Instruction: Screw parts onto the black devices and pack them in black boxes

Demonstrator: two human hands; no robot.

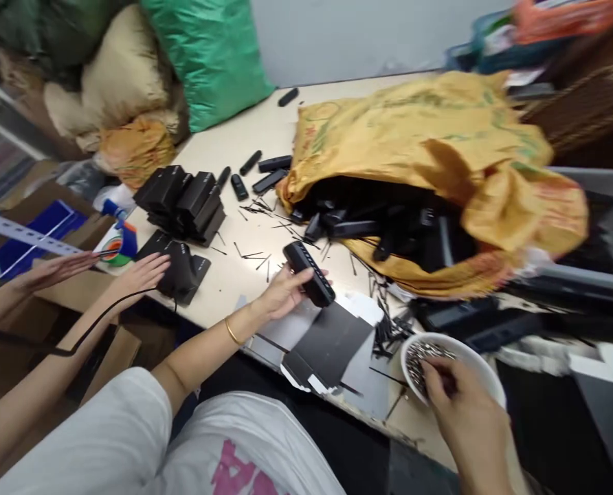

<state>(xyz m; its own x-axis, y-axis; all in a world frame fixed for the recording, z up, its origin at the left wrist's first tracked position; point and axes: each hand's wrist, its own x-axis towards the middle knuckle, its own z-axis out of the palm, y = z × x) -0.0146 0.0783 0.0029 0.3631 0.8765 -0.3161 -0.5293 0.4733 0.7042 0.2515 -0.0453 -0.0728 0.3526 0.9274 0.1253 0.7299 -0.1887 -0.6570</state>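
Note:
My left hand (280, 295) grips a black oblong device (309, 273) with a row of light marks along its face, held above the table. Below it lies a flat, unfolded black box (332, 344) on pale card sheets. My right hand (466, 405) is at a white bowl (484, 368) full of small metal pieces (422, 357). Thumb and forefinger are pinched together over the pieces; whatever is between them is too small to make out. Thin black strips (383, 326) are heaped between the bowl and the card.
A yellow sack (420, 144) spills black devices onto the table (234, 148). Stacked black boxes (183, 199) stand at the left, where a co-worker's hands (144, 275) reach in, one touching a box. A green sack (214, 62) leans behind. More black devices (239, 187) lie loose.

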